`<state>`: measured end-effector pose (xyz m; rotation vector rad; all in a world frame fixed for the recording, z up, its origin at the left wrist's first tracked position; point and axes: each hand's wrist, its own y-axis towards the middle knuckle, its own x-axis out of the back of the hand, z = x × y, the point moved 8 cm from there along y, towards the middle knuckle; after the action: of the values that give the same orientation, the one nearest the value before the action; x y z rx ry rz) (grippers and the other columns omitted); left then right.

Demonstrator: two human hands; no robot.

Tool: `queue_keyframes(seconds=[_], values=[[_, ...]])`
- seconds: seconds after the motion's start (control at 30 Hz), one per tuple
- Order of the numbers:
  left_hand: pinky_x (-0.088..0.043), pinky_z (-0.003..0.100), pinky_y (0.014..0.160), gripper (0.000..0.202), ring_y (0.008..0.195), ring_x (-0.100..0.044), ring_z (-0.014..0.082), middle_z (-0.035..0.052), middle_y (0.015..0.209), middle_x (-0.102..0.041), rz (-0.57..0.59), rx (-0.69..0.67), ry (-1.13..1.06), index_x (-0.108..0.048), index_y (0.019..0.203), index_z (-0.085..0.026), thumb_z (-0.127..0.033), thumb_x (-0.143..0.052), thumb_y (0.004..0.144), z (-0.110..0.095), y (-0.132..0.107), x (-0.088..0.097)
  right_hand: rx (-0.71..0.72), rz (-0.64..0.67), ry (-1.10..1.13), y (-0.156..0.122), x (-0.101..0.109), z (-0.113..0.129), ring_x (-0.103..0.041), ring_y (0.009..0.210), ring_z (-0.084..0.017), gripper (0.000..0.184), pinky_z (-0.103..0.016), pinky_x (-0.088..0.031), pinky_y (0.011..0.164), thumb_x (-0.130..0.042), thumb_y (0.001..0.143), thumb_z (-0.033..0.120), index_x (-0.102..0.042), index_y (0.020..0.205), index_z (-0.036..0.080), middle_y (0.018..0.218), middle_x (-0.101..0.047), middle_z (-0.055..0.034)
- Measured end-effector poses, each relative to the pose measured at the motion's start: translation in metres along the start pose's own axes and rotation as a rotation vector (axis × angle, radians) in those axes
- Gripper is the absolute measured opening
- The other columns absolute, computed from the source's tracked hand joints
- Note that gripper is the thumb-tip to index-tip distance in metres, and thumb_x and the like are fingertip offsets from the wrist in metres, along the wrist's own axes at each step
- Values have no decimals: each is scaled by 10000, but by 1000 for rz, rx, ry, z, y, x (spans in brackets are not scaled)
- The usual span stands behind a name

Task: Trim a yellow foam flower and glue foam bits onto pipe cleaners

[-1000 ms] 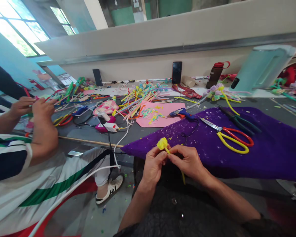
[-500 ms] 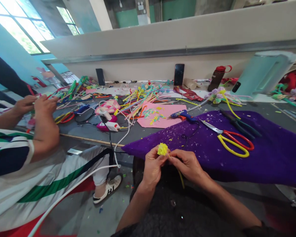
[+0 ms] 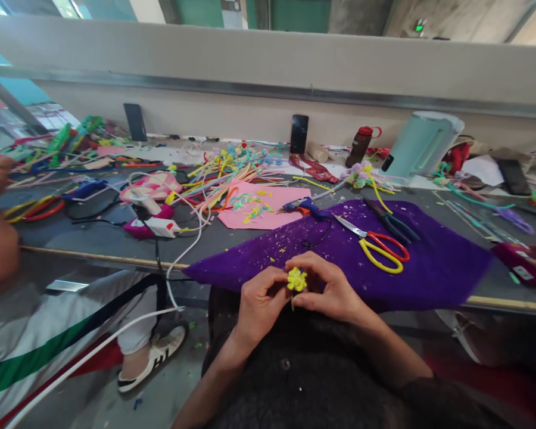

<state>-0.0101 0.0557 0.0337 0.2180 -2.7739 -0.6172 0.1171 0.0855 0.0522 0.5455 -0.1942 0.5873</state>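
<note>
Between my hands, just in front of the table edge, is a small yellow flower (image 3: 297,279) with a short stem showing beneath it. My left hand (image 3: 261,304) pinches it from the left side. Curled around its right side, my right hand (image 3: 333,286) grips it with thumb and fingers. Behind them a purple cloth (image 3: 433,256) covers part of the table, sprinkled with small scraps. On it lie scissors (image 3: 384,252) with one red and one yellow handle, and dark-handled pliers (image 3: 393,220). A blue glue gun (image 3: 306,206) rests partly on a pink sheet (image 3: 232,219) strewn with yellow and teal clippings.
Coloured pipe cleaners (image 3: 232,167) are heaped at the back. A power strip (image 3: 154,226) with a white cable (image 3: 192,241) is on the left. A phone (image 3: 299,134), a bottle (image 3: 360,146) and a teal jug (image 3: 422,143) line the rear. Co-workers' hands show at both sides.
My view has swung to the right. The yellow flower now faces me, and my right hand has risen and wrapped around its side. The co-worker at left has moved partly out of view.
</note>
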Motion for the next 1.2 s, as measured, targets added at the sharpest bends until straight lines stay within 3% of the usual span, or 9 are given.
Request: queue_keyframes(seconds=[0.27, 0.43, 0.5, 0.57, 0.77, 0.93, 1.07, 1.2], values=[[-448, 234, 627, 27, 658, -604, 151, 21, 732, -659, 27, 13, 46, -658, 718, -189, -172, -670, 735, 3, 0, -3, 44, -58, 25, 1, 0, -5, -587, 895, -180, 312, -307, -459, 794, -699, 767, 303, -637, 1061, 220, 970, -629, -43], [-450, 222, 684, 33, 762, -594, 141, 13, 821, -637, 16, 33, -75, -674, 761, -193, -164, -659, 757, 3, 2, 1, -63, -106, 144, -2, -2, -18, -517, 609, -93, 510, -214, -410, 513, -754, 703, 340, -559, 1165, 250, 1004, -593, -27], [-449, 206, 700, 44, 829, -575, 134, 11, 905, -608, -46, 61, -158, -681, 769, -204, -164, -667, 756, 7, 3, 7, -88, -130, 187, -3, -4, -23, -466, 550, -71, 431, -203, -366, 472, -750, 710, 336, -587, 1097, 240, 960, -589, -15], [-446, 190, 696, 63, 866, -557, 129, 6, 955, -577, -84, 89, -242, -684, 773, -214, -158, -683, 743, 13, 4, 9, -90, -153, 182, -4, -6, -25, -458, 558, -77, 294, -212, -368, 495, -721, 744, 331, -626, 1000, 220, 892, -596, -7], [-452, 185, 708, 109, 842, -558, 120, 6, 937, -577, -31, 192, -392, -685, 813, -204, -166, -714, 715, 24, 5, -7, -59, -206, 139, -6, -2, -24, -549, 661, -124, 86, -244, -429, 614, -640, 816, 270, -655, 842, 189, 747, -620, 0], [-482, 199, 646, 587, 744, -601, 112, 23, 1021, -629, 101, 405, -534, -562, 1175, -253, -180, -781, 635, 25, 4, -25, -98, -203, 90, -8, 9, -20, -564, 669, -127, 47, -236, -433, 617, -607, 820, 208, -633, 797, 178, 741, -624, -1], [-489, 199, 710, 528, 900, -616, 156, 45, 1060, -649, 92, 355, -520, -609, 1112, -218, -172, -790, 618, 12, 13, -21, -104, -153, 18, -8, 9, -18, -555, 660, -118, 41, -225, -418, 616, -588, 826, 175, -621, 801, 179, 728, -615, 8], [-496, 212, 731, 433, 858, -633, 151, 38, 977, -683, 88, 311, -491, -641, 1044, -205, -176, -780, 635, 8, 15, -18, -78, -122, -29, -9, 6, -20, -528, 646, -113, 43, -224, -405, 612, -586, 841, 201, -604, 808, 180, 719, -586, 14]])
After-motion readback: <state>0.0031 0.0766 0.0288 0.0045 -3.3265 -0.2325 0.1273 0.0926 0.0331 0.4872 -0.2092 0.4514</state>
